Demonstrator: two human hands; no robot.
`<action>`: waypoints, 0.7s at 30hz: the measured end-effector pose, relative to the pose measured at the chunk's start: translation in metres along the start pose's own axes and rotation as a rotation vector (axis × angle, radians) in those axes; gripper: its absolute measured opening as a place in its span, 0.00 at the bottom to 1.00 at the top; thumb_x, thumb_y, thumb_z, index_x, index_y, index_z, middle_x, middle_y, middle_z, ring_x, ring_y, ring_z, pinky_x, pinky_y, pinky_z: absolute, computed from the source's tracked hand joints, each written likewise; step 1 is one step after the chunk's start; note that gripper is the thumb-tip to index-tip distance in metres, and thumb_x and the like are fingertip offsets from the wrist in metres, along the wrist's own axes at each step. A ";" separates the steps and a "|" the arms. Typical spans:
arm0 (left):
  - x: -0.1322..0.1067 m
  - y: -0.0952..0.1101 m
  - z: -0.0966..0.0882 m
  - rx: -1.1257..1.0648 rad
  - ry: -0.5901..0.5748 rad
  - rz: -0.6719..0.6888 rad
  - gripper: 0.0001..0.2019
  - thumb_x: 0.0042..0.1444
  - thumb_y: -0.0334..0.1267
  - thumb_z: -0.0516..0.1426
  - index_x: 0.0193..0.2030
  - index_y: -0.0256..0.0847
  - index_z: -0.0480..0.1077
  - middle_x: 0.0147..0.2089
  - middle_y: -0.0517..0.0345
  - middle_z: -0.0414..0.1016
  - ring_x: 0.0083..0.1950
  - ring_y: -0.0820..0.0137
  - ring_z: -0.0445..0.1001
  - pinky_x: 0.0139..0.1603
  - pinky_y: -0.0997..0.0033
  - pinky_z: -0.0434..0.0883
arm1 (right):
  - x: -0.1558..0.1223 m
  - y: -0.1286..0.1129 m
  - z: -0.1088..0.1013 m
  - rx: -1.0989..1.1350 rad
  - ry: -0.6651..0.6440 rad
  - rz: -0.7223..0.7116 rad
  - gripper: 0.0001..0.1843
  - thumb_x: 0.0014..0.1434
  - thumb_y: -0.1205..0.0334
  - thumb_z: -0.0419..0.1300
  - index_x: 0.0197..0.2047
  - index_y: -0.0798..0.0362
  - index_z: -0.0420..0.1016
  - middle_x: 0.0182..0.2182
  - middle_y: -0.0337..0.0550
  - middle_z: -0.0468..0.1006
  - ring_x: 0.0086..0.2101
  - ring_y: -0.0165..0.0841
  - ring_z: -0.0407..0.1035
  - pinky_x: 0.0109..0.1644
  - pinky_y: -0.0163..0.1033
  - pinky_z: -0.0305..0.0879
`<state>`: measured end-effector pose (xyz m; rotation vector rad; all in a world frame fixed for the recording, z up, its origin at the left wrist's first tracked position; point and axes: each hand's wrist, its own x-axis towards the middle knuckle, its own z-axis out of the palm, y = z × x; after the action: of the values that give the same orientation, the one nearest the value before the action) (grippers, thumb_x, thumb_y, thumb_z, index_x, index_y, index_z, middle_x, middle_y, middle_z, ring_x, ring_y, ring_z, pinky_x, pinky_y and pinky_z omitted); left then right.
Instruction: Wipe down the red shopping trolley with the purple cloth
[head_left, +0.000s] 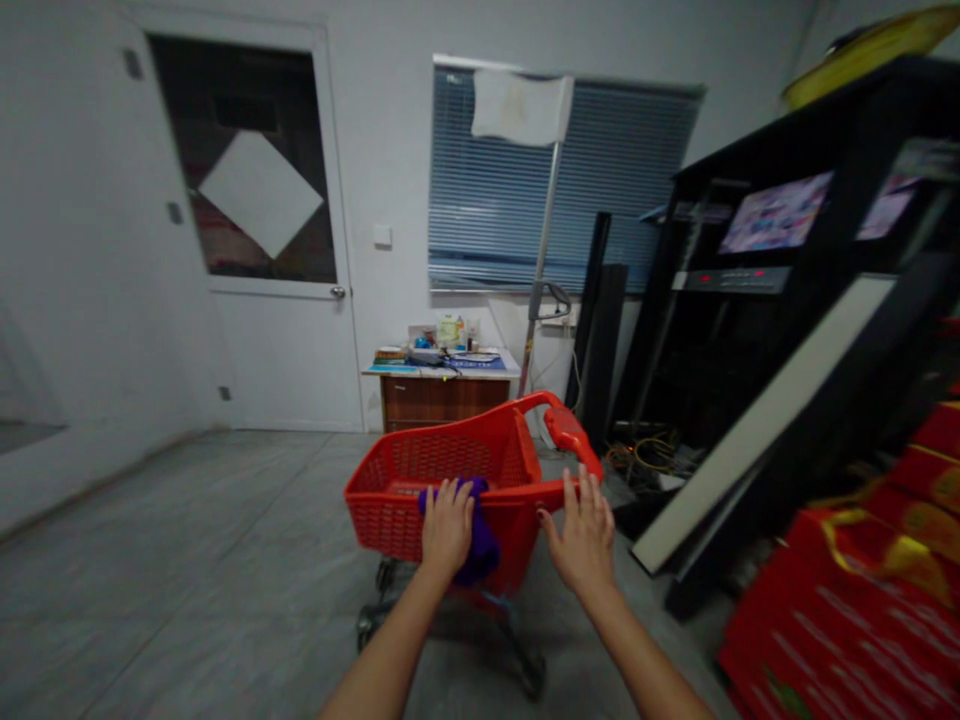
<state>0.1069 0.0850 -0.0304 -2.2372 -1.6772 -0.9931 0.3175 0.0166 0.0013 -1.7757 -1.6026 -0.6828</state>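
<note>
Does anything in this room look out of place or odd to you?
Yes: a purple cloth hangs bunched over the rim of the red shopping cart, under the left hand, not lying inside. A white sheet also hangs from a tilted metal pole before the window blinds, an unusual sight indoors.

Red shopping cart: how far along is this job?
Done so far: a purple cloth hangs over the near wall of the red shopping cart. In hand: the left hand presses on that cloth, the right hand open at the rim. Left: the red cartons stacked at right sit outside the cart.
</note>
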 end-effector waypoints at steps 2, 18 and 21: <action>0.001 -0.020 -0.002 0.016 -0.006 -0.036 0.20 0.69 0.39 0.43 0.60 0.44 0.69 0.62 0.49 0.72 0.67 0.57 0.63 0.69 0.43 0.55 | 0.001 0.001 0.000 0.005 0.010 0.004 0.39 0.67 0.43 0.44 0.74 0.53 0.39 0.72 0.53 0.44 0.69 0.46 0.39 0.66 0.56 0.47; 0.008 -0.006 -0.003 -0.051 -0.032 0.027 0.21 0.69 0.40 0.42 0.62 0.44 0.66 0.63 0.50 0.70 0.68 0.58 0.63 0.70 0.44 0.54 | -0.002 0.000 -0.004 0.129 0.107 0.022 0.42 0.68 0.40 0.39 0.74 0.54 0.26 0.71 0.57 0.46 0.68 0.48 0.43 0.62 0.58 0.53; 0.009 -0.023 0.000 -0.027 -0.031 -0.061 0.20 0.69 0.39 0.42 0.60 0.42 0.69 0.63 0.47 0.71 0.68 0.56 0.63 0.68 0.43 0.57 | -0.001 -0.003 0.005 0.195 0.137 0.040 0.45 0.67 0.38 0.41 0.74 0.55 0.28 0.71 0.59 0.45 0.68 0.50 0.41 0.62 0.59 0.53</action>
<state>0.0872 0.1006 -0.0306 -2.2419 -1.7647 -1.0064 0.3141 0.0196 -0.0022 -1.5821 -1.4849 -0.5946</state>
